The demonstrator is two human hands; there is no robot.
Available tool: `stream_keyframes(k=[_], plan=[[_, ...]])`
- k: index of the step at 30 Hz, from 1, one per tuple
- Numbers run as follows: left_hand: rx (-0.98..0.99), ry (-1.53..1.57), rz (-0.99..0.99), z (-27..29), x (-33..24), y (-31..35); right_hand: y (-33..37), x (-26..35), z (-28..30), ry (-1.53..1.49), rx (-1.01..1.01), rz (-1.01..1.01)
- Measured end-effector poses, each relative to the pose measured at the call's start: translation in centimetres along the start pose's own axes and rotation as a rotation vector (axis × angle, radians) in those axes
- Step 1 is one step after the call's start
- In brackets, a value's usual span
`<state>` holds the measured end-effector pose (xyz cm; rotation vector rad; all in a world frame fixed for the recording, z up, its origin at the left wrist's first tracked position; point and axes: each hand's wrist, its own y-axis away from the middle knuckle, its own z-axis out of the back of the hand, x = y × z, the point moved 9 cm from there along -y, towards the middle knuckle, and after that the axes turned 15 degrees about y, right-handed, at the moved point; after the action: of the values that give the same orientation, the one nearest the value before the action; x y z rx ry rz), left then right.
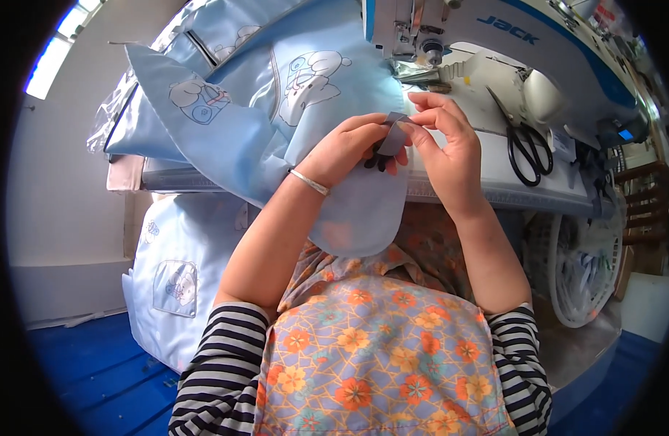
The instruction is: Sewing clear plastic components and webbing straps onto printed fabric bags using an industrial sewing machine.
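Observation:
A short folded grey strap (394, 139) is held up between my two hands, in front of the sewing machine (494, 43). My left hand (347, 149) grips it with thumb and fingers. My right hand (448, 149) pinches its upper right side between thumb and index finger, the other fingers raised. Small black pieces (378, 161) hang below the strap by my left fingers; their kind is not clear. Light blue fabric (363, 211) with printed cartoon animals lies under both hands, spreads over the table to the left and droops over the front edge.
Black-handled scissors (527, 152) lie on the table to the right, under the machine's arm. A white plastic basket (578, 269) stands below the table at the right. More printed blue fabric (178, 247) hangs below the table at the left, over a blue floor (95, 363).

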<state>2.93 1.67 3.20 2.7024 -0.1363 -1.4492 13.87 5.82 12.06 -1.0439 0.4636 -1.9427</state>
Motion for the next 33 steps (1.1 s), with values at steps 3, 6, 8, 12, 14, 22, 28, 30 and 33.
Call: stream_keyframes(k=[3, 6, 8, 12, 14, 22, 28, 30, 33], plan=[[0.027, 0.059, -0.012, -0.2, -0.1, 0.0, 0.0, -1.3, -1.6, -0.149, 0.141, -0.127], [0.069, 0.082, -0.004, -0.5, 0.0, -0.1, 0.3, -2.3, -2.8, -0.267, 0.237, -0.234], [0.099, 0.083, -0.003, -0.7, 0.1, -0.1, 0.6, -2.6, -3.4, -0.308, 0.281, -0.270], [0.077, -0.143, -0.016, -0.5, -0.1, -0.2, 0.6, -3.3, -3.4, -0.300, 0.278, -0.334], [0.072, -0.142, -0.004, -0.6, -0.1, -0.3, 0.8, -4.0, -3.4, -0.361, 0.301, -0.407], [-0.247, -0.650, -0.186, 0.7, -2.3, -0.4, 0.6, -6.6, -2.9, -0.223, 0.367, -0.459], [-0.450, -1.300, -0.564, 0.4, -6.2, -2.4, -1.8, -9.5, -6.1, -0.186, 0.537, -0.450], [-0.537, -1.406, -0.493, 1.5, -6.1, -3.8, -2.9, -10.6, -7.3, -0.118, 0.519, -0.440], [-0.478, -1.677, -0.964, -1.3, -6.4, -3.2, -4.0, -12.0, -8.5, 0.213, 0.468, -0.408]])
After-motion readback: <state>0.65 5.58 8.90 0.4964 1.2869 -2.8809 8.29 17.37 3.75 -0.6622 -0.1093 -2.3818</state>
